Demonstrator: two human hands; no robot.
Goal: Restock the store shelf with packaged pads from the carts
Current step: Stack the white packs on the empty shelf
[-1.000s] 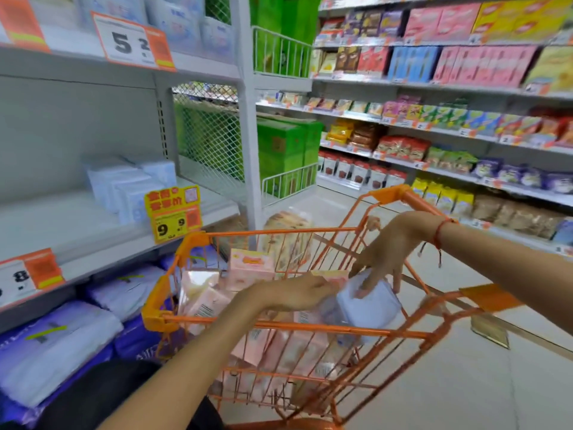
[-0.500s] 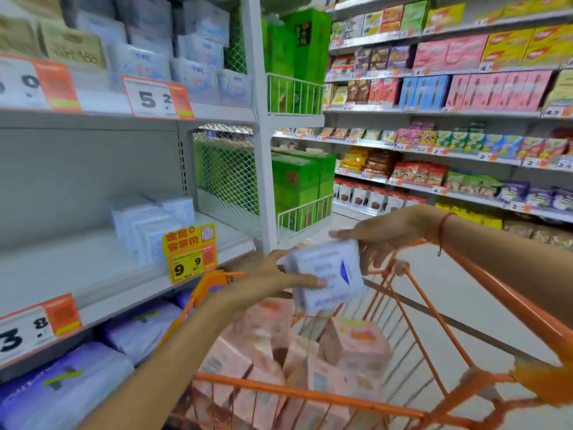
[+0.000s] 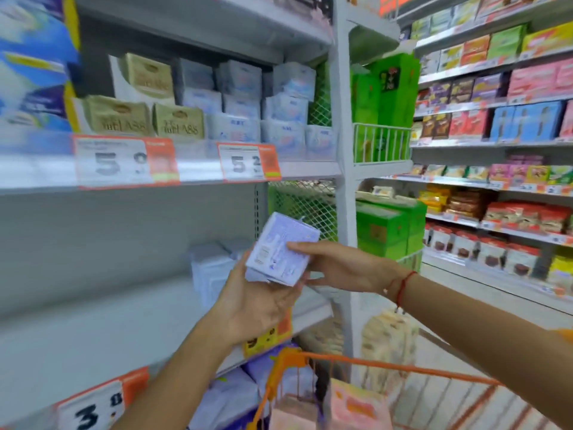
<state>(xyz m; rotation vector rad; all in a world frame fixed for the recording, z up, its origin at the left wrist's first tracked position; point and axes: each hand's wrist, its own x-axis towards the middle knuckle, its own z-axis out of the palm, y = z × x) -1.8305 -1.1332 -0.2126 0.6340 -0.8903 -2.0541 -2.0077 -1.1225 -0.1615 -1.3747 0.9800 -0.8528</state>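
The left hand (image 3: 257, 302) cradles a pale lilac plastic-wrapped pad pack (image 3: 280, 254) from beneath, grip curled round it. The right hand (image 3: 344, 268) steadies it, fingers straight, before the grey metal shelf (image 3: 102, 330).

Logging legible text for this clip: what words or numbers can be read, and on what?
"5" and "9": left price tag, upper shelf edge.
"5" and "2": right price tag.
"3": price tag, lower shelf edge.
"9": yellow tag, partly behind the left hand.
Pad pack print and beige boxes: too blurred.
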